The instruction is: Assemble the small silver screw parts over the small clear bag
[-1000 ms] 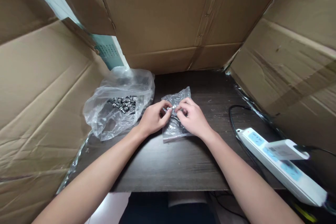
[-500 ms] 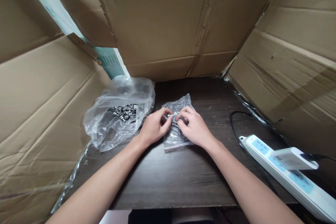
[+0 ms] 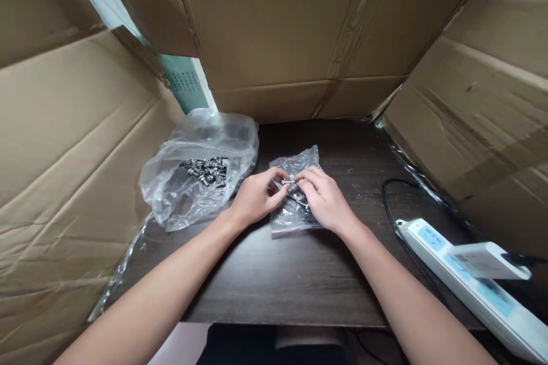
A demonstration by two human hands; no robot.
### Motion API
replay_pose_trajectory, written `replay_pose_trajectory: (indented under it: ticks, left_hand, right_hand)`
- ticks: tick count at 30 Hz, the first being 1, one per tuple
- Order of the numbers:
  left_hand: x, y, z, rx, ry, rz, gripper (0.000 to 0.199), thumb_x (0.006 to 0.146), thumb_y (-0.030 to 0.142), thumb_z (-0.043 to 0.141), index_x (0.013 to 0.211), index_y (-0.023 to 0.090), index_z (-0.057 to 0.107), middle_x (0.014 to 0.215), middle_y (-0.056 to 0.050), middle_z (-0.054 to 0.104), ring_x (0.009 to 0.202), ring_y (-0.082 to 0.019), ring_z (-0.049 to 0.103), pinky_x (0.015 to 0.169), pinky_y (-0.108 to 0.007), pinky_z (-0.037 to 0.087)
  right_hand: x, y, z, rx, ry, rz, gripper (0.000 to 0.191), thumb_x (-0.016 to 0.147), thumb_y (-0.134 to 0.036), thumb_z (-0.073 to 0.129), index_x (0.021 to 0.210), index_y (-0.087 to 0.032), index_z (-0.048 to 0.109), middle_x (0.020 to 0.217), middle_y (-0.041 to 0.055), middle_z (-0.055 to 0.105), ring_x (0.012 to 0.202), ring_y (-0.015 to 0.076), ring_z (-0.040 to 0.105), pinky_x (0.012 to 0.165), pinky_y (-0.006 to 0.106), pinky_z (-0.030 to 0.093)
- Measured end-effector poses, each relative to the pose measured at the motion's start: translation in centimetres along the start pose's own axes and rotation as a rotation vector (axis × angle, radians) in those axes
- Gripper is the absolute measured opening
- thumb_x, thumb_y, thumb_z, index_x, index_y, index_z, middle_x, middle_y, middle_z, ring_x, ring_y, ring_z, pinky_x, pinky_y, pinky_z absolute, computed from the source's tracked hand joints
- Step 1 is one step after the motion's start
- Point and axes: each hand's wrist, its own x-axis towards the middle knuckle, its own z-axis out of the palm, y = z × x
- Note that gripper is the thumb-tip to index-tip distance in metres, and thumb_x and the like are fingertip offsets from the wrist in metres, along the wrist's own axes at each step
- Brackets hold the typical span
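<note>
A small metal screw (image 3: pixel 289 182) lies level between my fingertips. My left hand (image 3: pixel 258 197) pinches its left end with thumb and forefinger, and the fingers of my right hand (image 3: pixel 324 197) close on its other end. Beneath both hands is a small clear zip bag (image 3: pixel 291 223), flat on the dark table, with a few long screws (image 3: pixel 298 199) on or in it; I cannot tell which. To the left of my left hand, a larger open plastic bag (image 3: pixel 160 185) holds a heap of short metal bolts (image 3: pixel 208 171).
A white power strip (image 3: pixel 460 274) with a white plug-in adapter (image 3: pixel 479 259) runs along the right side, with a black cable (image 3: pixel 387 205) looping beside it. Cardboard walls (image 3: pixel 278 28) enclose the dark table (image 3: pixel 274 285) at the back and sides.
My fingertips have met around the screw, which now spans between both hands; before, my right fingers were curled beside it. The camera view has shifted slightly.
</note>
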Motion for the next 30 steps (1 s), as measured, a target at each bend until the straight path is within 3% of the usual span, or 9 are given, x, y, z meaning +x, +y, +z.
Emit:
replay_pose_trajectory:
  ticks: [6, 12, 16, 20, 30]
  left_hand:
    - [-0.01, 0.0, 0.13, -0.087, -0.016, -0.001, 0.017, 0.091, 0.027, 0.069, 0.105, 0.018, 0.065, 0.088, 0.0, 0.074, 0.066, -0.01, 0.069, 0.064, -0.019, 0.055]
    - [0.08, 0.07, -0.01, -0.075, -0.011, 0.01, 0.032, 0.09, 0.03, 0.071, 0.118, 0.018, 0.065, 0.095, -0.002, 0.076, 0.065, -0.01, 0.068, 0.064, -0.02, 0.056]
    - [0.12, 0.15, -0.11, -0.015, 0.047, 0.031, 0.023, 0.093, 0.027, 0.067, 0.113, 0.017, 0.068, 0.094, -0.002, 0.076, 0.067, -0.009, 0.067, 0.064, -0.02, 0.054]
    - [0.04, 0.29, -0.13, 0.023, 0.026, 0.046, 0.013, 0.091, 0.022, 0.065, 0.102, 0.016, 0.068, 0.09, -0.002, 0.074, 0.063, -0.009, 0.064, 0.063, -0.021, 0.051]
    - [0.16, 0.0, 0.04, 0.066, -0.023, 0.03, 0.016, 0.091, 0.025, 0.064, 0.104, 0.016, 0.068, 0.087, -0.002, 0.072, 0.065, -0.011, 0.062, 0.063, -0.023, 0.048]
  right_hand:
    - [-0.02, -0.09, 0.15, -0.013, 0.001, -0.068, 0.019, 0.097, -0.027, 0.05, 0.089, -0.02, 0.066, 0.095, 0.0045, 0.062, 0.08, 0.0164, 0.057, 0.074, 0.031, 0.045]
    - [0.15, 0.05, -0.09, -0.036, 0.088, -0.052, 0.018, 0.096, -0.028, 0.05, 0.086, -0.019, 0.063, 0.094, 0.0053, 0.061, 0.079, 0.0167, 0.058, 0.072, 0.032, 0.044]
    - [0.19, -0.17, -0.33, -0.039, 0.138, -0.049, 0.02, 0.096, -0.029, 0.052, 0.082, -0.019, 0.063, 0.089, 0.0045, 0.061, 0.075, 0.016, 0.056, 0.069, 0.031, 0.044]
    - [0.16, -0.35, -0.38, -0.043, 0.13, -0.05, 0.02, 0.095, -0.029, 0.053, 0.082, -0.019, 0.064, 0.088, 0.0043, 0.062, 0.074, 0.0162, 0.056, 0.07, 0.031, 0.044]
    - [0.19, -0.06, -0.18, -0.04, 0.094, -0.046, 0.02, 0.095, -0.029, 0.054, 0.082, -0.019, 0.065, 0.088, 0.004, 0.062, 0.076, 0.0161, 0.058, 0.071, 0.031, 0.044]
